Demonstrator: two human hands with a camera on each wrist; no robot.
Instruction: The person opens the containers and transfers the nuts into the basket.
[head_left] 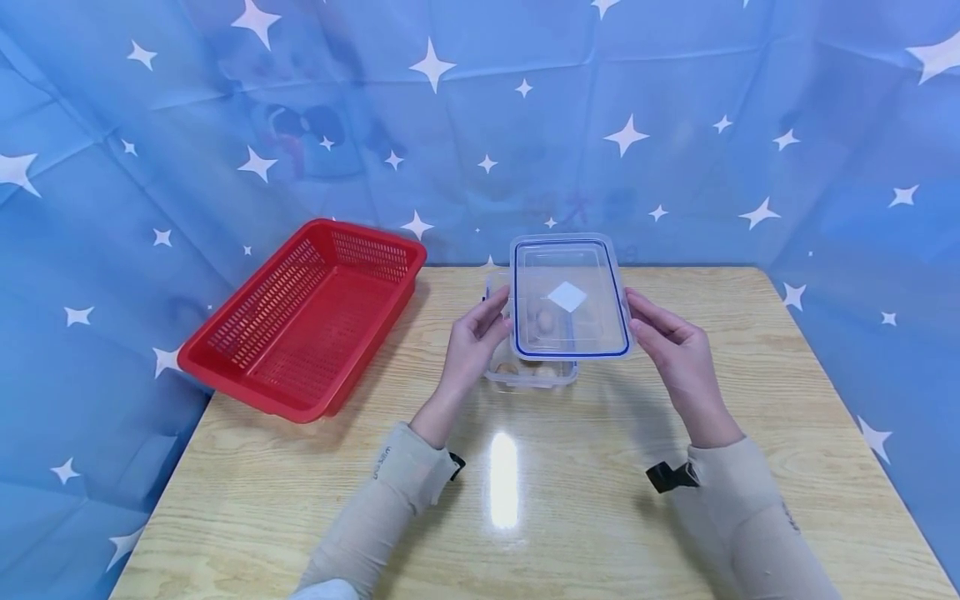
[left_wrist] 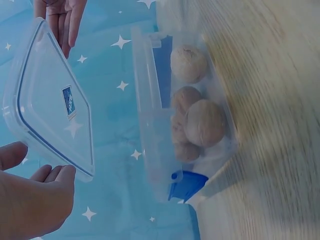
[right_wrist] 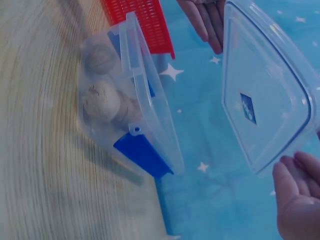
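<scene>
A clear plastic lid [head_left: 570, 296] with a blue seal line and a small label is held up by both hands above a clear storage box [head_left: 528, 380]. My left hand [head_left: 474, 342] pinches its left edge between thumb and fingers. On the opposite edge, my right hand [head_left: 678, 354] grips it the same way. The box stands uncovered on the table, and its blue side clip [left_wrist: 187, 186] hangs outward in the left wrist view. Several round, pale-brown things [left_wrist: 205, 122] lie inside, seen through the wall. From the head view the lid hides part of the box.
A red plastic basket [head_left: 300, 407] with slotted sides stands at the table's left back, its left end near the edge. The wood-grain table [head_left: 585, 517] reaches back to a blue cloth [head_left: 480, 108] with white stars, which also hangs at both sides.
</scene>
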